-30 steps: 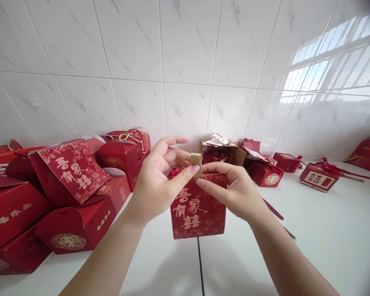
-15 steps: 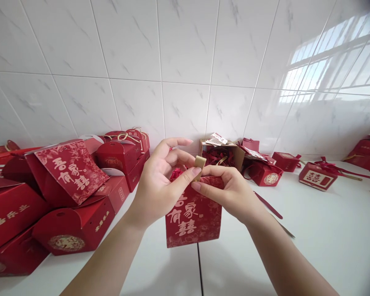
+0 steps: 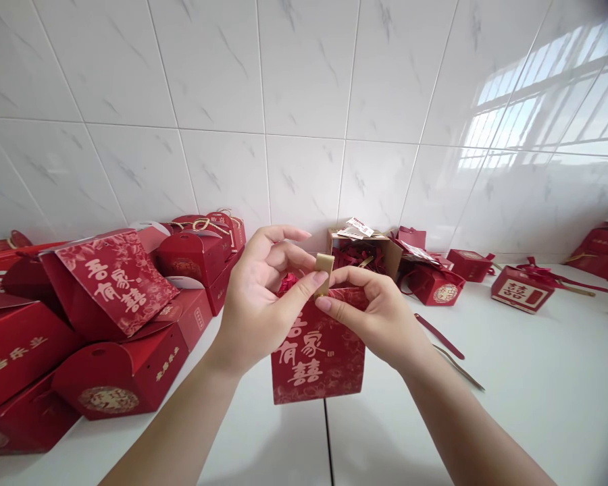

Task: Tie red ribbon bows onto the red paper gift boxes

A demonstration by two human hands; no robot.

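Observation:
A red gift box (image 3: 318,354) with gold characters stands on the white counter (image 3: 537,378) in front of me. Above its open top, my left hand (image 3: 263,297) and my right hand (image 3: 375,317) meet and pinch a small gold tab (image 3: 325,268) between thumbs and fingers. The left thumb presses the tab from the left while its other fingers curl above. My right hand's fingers also rest on the box's top edge. Red filling shows inside the box (image 3: 287,283) behind the left thumb.
Several red gift boxes (image 3: 116,283) are piled at the left. A brown carton (image 3: 365,251) of red pieces stands against the tiled wall. More red boxes (image 3: 524,290) and loose ribbons (image 3: 438,335) lie to the right.
The box has shifted slightly left and nearer, and both hands have stayed pinched on the gold tab, which turned a little between the fingers.

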